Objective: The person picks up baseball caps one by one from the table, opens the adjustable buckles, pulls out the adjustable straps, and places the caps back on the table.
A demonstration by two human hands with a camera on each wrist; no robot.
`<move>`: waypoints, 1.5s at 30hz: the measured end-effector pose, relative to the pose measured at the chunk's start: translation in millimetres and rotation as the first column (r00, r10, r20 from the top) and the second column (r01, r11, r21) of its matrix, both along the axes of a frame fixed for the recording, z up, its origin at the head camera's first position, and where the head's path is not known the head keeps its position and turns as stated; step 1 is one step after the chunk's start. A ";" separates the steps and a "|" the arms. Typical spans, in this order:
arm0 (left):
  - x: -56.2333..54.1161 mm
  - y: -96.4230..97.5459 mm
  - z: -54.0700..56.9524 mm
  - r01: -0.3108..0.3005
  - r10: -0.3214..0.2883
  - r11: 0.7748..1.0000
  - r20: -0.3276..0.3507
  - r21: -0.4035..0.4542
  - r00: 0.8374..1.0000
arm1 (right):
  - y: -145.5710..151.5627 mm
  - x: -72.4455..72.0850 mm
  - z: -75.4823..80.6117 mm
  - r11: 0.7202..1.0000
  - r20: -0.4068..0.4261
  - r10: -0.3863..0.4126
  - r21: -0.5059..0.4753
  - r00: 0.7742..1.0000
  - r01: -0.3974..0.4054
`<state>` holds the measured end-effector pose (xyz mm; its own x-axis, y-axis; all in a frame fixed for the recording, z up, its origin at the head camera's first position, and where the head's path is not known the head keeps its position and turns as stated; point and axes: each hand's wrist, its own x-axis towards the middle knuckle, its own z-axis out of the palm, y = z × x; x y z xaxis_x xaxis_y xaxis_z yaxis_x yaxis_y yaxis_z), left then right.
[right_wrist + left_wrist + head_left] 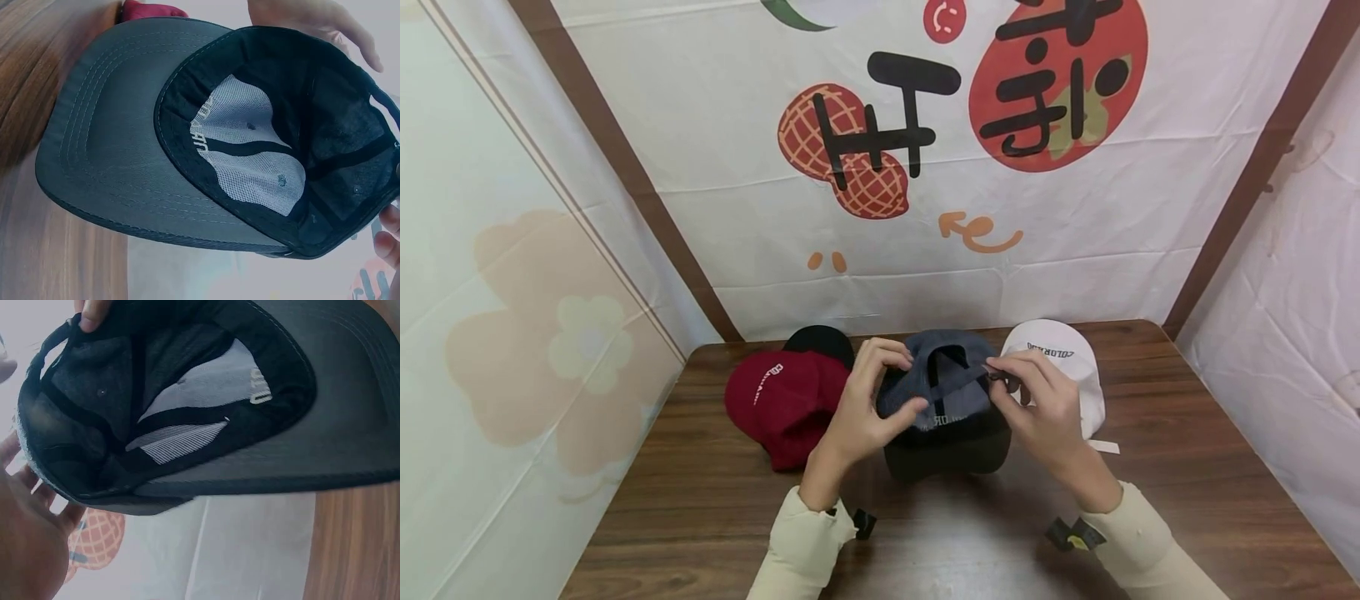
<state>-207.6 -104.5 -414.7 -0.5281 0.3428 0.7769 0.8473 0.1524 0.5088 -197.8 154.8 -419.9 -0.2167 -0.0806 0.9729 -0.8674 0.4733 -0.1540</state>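
Observation:
A dark blue-grey baseball cap (951,454) with a black brim hangs tilted between the two hands, its back opening toward the top. My right hand (1048,404) pinches the end of its back strap (961,383) at the strap's right side. Fingers of my left hand (865,408) rest along the outside of the crown, while the thumb stands apart from them. Inside the cap (206,387), the left wrist view shows pale mesh panels and a dark sweatband. The brim (131,131) points left in the right wrist view, where the fingertips at the strap are partly cut off.
On the brown wooden table (700,517), a dark red cap (790,408) lies left of the hands, overlapping a black cap (820,340) behind. A white cap (1056,337) with a loose strap sits at the right. A printed cloth wall (737,250) rises behind the table.

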 end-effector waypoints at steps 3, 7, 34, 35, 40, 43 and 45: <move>2.9 2.3 -2.1 -0.003 0.005 0.998 0.025 -0.064 1.000 | 0.7 -1.1 0.3 1.000 0.006 -0.002 -0.011 1.000 0.002; 3.0 4.9 -2.8 -0.067 0.066 0.994 -0.012 -0.089 0.998 | 1.1 -2.3 0.5 1.000 0.006 0.000 -0.022 1.000 0.001; 2.8 8.7 -11.5 -0.117 0.129 0.991 0.238 -0.062 0.963 | 10.2 -5.1 -13.1 0.997 0.167 -0.068 0.034 0.984 0.063; 2.8 8.9 -11.6 -0.115 0.129 0.991 0.253 -0.068 0.959 | 10.3 -5.4 -13.7 0.997 0.172 -0.073 0.031 0.982 0.068; 2.2 8.9 -12.4 -0.108 0.133 0.989 0.300 -0.100 0.945 | 10.2 -5.0 -15.8 0.997 0.200 -0.077 0.005 0.977 0.077; 1.2 9.8 -12.7 -0.113 0.139 0.988 0.284 -0.107 0.949 | 9.5 -4.3 -17.1 0.997 0.214 -0.068 -0.009 0.975 0.071; 0.1 11.1 -12.4 -0.110 0.133 0.989 0.255 -0.104 0.958 | 9.0 -4.1 -18.0 0.998 0.222 -0.059 -0.017 0.973 0.065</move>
<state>-207.5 -93.4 -427.1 -0.7498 0.3238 0.5771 0.6598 0.2998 0.6891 -201.8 163.8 -437.8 -0.4305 -0.0370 0.9018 -0.7795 0.5189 -0.3508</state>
